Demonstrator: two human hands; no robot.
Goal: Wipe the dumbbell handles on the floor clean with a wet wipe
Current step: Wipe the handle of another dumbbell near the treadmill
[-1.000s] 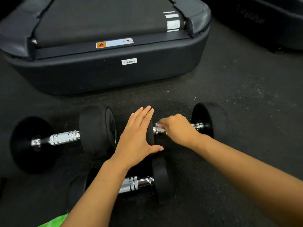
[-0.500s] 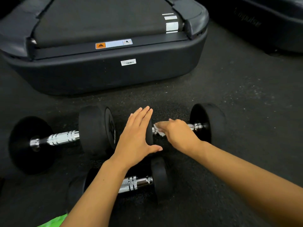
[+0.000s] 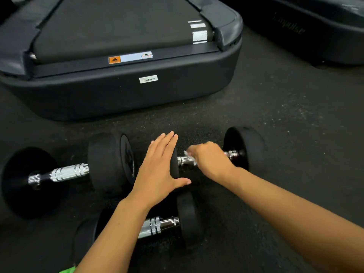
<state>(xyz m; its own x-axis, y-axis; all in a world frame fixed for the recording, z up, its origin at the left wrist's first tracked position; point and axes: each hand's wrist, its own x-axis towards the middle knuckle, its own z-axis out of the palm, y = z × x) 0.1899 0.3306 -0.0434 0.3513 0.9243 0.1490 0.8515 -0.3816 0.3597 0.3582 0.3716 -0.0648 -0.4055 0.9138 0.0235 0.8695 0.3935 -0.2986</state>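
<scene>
Lying on the dark floor (image 3: 275, 134) just before a treadmill (image 3: 122, 95), the right dumbbell (image 3: 244, 148) ran left to right, its long axis nearly level and rising a little toward the right. Its right head stood clear; its left head was mostly hidden behind the left hand (image 3: 159, 170), which lay flat against it, fingers straight and together, thumb spread toward the right. The right hand (image 3: 210, 160) was curled over the chrome handle (image 3: 184, 160), pinching a white wipe (image 3: 190, 155) against the bar close to the left head; the hand was slightly blurred.

A bigger dumbbell (image 3: 69, 172) lay to the left on much the same axis, its right head just beside the left hand. A third dumbbell (image 3: 163, 225) lay nearer the person, also left to right, partly under the left forearm.

On the treadmill's rear edge sat an orange warning sticker (image 3: 130, 57) with a black triangle, its text too small to read, and below it a white barcode label (image 3: 148, 79), also unreadable. A second machine (image 3: 315, 32) at the upper right bore faint raised lettering that seemed to read "Impulse". A scrap of something green (image 3: 68, 270) showed at the bottom edge.
</scene>
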